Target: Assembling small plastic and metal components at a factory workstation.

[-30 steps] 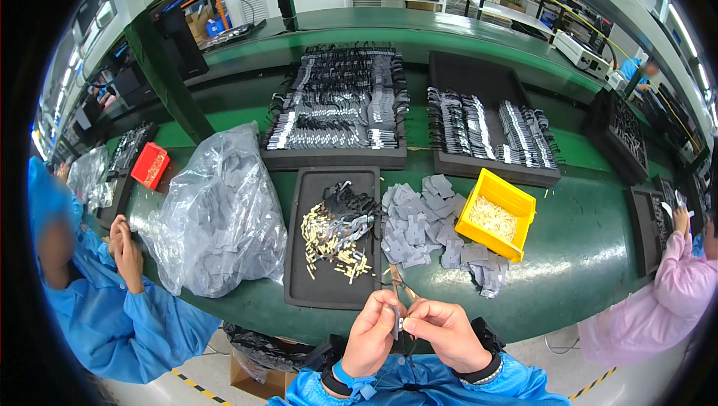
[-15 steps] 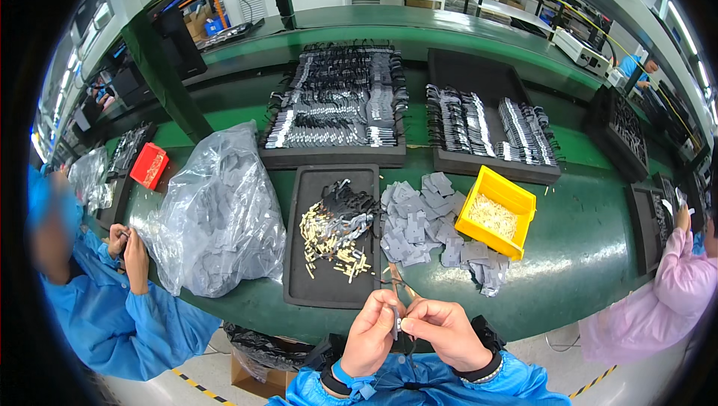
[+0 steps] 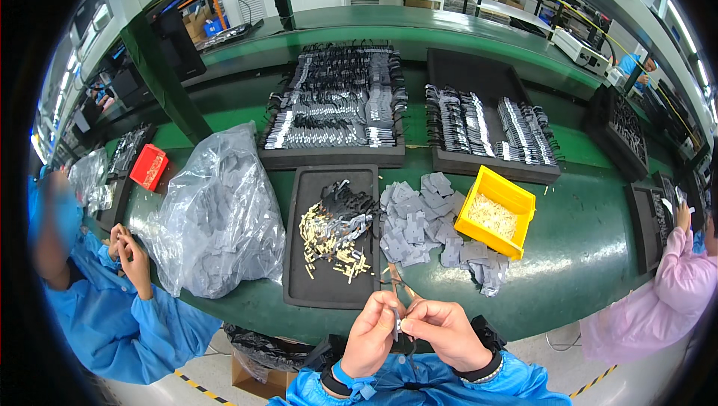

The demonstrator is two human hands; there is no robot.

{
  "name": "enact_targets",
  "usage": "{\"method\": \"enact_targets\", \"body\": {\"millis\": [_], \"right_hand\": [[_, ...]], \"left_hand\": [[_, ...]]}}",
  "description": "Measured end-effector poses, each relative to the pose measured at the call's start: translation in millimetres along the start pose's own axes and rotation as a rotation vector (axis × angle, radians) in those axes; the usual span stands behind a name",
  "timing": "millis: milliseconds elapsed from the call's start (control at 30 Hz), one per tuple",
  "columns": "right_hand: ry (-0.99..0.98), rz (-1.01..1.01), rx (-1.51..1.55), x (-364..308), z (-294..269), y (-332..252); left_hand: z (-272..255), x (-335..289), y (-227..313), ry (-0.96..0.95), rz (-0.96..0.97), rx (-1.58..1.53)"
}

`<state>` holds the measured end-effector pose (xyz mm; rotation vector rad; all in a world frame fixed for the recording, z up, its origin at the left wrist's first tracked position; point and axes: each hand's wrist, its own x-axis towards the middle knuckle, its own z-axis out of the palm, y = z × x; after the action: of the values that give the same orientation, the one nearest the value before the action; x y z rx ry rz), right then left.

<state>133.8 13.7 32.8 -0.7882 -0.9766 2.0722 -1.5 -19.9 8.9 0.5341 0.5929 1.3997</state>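
Close to the near edge of the table, my left hand (image 3: 368,336) pinches a small grey part (image 3: 396,324) with a white piece on it. My right hand (image 3: 446,331) presses thumb and finger against the same part from the other side. A thin black cable runs at it, and the fingers hide most of the part. Just beyond my hands lies a black tray (image 3: 321,290) with a heap of black cables (image 3: 348,200) and small gold-coloured connectors (image 3: 318,234). Right of it, flat grey pieces (image 3: 411,219) lie in a loose pile beside a yellow bin (image 3: 486,238) of small cream-coloured bits.
A large clear bag (image 3: 224,211) of grey pieces stands left of the tray. Farther back, two black trays (image 3: 336,155) (image 3: 497,169) hold rows of cabled parts. A red bin (image 3: 149,167) is at far left. Co-workers sit left (image 3: 134,324) and right (image 3: 658,294).
My hands stay almost in place, with the grey part barely shifted between the fingertips. The left co-worker's fingers have moved a little.
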Motion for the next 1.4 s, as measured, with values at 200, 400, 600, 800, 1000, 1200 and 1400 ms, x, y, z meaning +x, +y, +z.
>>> {"method": "enact_targets", "body": {"millis": [200,400,600,800,1000,1200,1400], "right_hand": [[0.011,-0.008,-0.008,-0.5,2.4,-1.8],[0.036,0.017,-0.005,-1.4,4.2,-2.4],[0.034,-0.015,-0.031,-1.9,4.8,-2.0],[0.048,-0.005,-0.061,-4.6,6.2,-4.3],[0.030,0.006,-0.065,-5.0,6.3,-7.6],[0.014,0.001,-0.058,-5.1,7.1,-9.3],[0.015,-0.040,-0.071,-6.7,6.9,-6.6]], "left_hand": [[0.7,-0.1,-0.7,0.014,0.014,0.036],[3.0,-0.8,-0.7,0.032,0.038,0.086],[-1.5,-2.0,-3.9,0.038,0.088,0.204],[-1.0,-3.7,-4.1,0.026,0.103,0.220],[-3.2,-5.0,-3.9,0.029,0.094,0.261],[-2.4,-5.1,-2.5,0.014,0.102,0.276],[1.0,-5.8,-3.3,0.016,0.152,0.302]]}}
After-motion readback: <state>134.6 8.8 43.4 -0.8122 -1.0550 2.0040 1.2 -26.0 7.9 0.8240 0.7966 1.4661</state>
